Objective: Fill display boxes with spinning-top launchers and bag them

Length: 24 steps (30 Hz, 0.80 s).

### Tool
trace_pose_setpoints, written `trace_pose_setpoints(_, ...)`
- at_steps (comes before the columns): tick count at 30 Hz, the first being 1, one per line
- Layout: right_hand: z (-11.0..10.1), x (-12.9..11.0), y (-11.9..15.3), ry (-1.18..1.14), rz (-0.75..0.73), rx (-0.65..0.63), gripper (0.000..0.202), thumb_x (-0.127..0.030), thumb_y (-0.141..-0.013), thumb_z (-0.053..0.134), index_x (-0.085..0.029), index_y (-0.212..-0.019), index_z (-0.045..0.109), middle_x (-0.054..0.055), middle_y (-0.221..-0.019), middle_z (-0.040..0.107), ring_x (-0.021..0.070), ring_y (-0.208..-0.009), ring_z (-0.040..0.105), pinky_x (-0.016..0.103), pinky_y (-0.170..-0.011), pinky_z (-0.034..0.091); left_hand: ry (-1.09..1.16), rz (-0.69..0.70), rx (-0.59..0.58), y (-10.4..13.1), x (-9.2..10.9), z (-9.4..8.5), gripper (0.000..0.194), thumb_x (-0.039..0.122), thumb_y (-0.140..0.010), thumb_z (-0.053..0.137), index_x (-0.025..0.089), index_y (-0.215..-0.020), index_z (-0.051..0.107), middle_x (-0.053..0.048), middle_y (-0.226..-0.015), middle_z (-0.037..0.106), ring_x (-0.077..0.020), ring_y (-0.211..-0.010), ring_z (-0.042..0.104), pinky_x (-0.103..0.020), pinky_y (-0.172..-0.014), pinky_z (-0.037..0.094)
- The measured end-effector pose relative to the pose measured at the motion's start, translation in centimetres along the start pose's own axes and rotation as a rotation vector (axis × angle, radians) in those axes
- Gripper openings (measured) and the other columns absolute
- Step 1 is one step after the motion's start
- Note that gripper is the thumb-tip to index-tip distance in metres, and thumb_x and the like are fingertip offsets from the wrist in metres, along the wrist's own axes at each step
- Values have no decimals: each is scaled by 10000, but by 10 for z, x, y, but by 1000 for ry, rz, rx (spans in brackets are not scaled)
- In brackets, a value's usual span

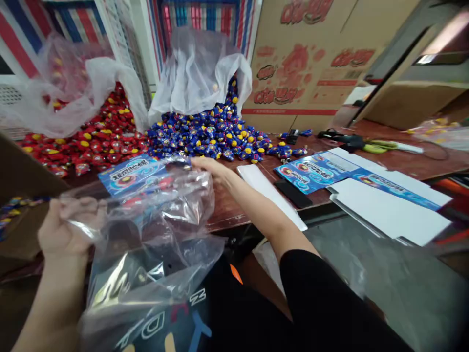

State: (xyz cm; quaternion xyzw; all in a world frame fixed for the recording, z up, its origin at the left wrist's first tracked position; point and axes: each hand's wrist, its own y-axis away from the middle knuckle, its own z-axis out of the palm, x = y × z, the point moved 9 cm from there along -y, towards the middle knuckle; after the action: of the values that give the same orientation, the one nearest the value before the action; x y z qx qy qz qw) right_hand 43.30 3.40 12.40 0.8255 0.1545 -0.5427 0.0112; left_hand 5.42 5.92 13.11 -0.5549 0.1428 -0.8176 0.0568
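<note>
A large clear plastic bag (157, 274) hangs in front of my body, its upper part stretched across the table edge. My left hand (71, 225) is closed on the bag's left side, with the film over its fingers. At the bag's upper right edge is my right hand (210, 168), fingers bent together beside the pile of blue wrapped pieces (205, 134). What those fingers hold is blurred. Behind the bag film lies a blue printed card box (132, 171), flat on the table. Red wrapped pieces (98, 142) are heaped to its left.
White sacks (194, 78) spill the pieces at the back. A tall printed carton (308, 63) stands behind. Right on the table (227, 210) are a white strip (269, 193), a black flat object (293, 193), unfolded box blanks (388, 205) and a yellow-green handled tool (381, 145).
</note>
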Motion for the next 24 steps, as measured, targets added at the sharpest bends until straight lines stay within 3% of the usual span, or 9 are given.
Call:
trace_pose_setpoints(3,68,63,27,62,104,-167,724,-909,-894,590,-190,-944,663,-10,-741,609,126,-650,498,282,-604,447,-344,-213,-185,57,-56,-39,555,663,-838,846,220,-708,539,90,-498,498,-88,-477,400,-229,-557,500)
trace_pose_setpoints(6,91,103,51,103,107,-233,645,-827,-847,726,-190,-848,621,-18,-734,596,124,-668,535,282,-655,461,-550,-396,-208,95,-95,-65,558,539,-689,991,198,-741,552,65,-581,590,-101,-500,523,-207,-503,424)
trace_pose_setpoints(10,78,136,12,180,91,5,662,-907,-872,573,-246,-882,528,19,-783,582,210,-816,555,357,-785,465,-663,-470,-120,76,-123,-69,561,432,-693,998,200,-988,581,73,-586,586,-105,-439,508,-203,-459,349)
trace_pose_setpoints(12,84,144,-12,207,89,101,666,-922,-886,525,-257,-920,499,41,-853,596,248,-906,557,404,-883,473,-701,-486,-105,54,-136,-64,645,334,-751,976,168,-1242,592,73,-603,601,-102,-408,476,-210,-438,317)
trace_pose_setpoints(15,105,145,-12,217,88,134,676,-933,-926,456,-259,-963,497,52,-927,609,261,-952,560,431,-934,474,-747,-510,-155,43,-149,-59,593,275,-828,927,124,-1317,628,63,-551,567,-99,-382,431,-222,-416,274)
trace_pose_setpoints(18,122,133,41,211,97,57,641,-887,-991,415,-253,-931,493,31,-872,597,216,-847,559,366,-816,477,-774,-542,-222,68,-145,-67,488,373,-832,923,121,-1185,700,63,-492,499,-103,-362,391,-227,-389,249)
trace_pose_setpoints(20,130,120,92,205,102,-30,605,-824,-1043,390,-245,-907,500,29,-857,621,186,-784,563,325,-741,465,-788,-574,-282,96,-134,-77,512,477,-792,938,125,-1104,734,29,-526,550,-117,-387,431,-226,-389,287)
trace_pose_setpoints(22,135,106,138,200,108,-123,578,-773,-1063,419,-236,-876,527,24,-814,639,165,-720,566,301,-685,442,-833,-562,-378,119,-122,-82,567,576,-774,927,138,-1096,766,-45,-715,710,-169,-526,595,-239,-471,441)
trace_pose_setpoints(24,140,94,169,259,83,-237,553,-722,-1060,490,-229,-822,565,19,-739,626,164,-683,569,303,-676,424,-943,-508,-525,136,-113,-80,583,640,-790,895,173,-1125,796,-90,-977,801,-251,-782,733,-309,-700,602)
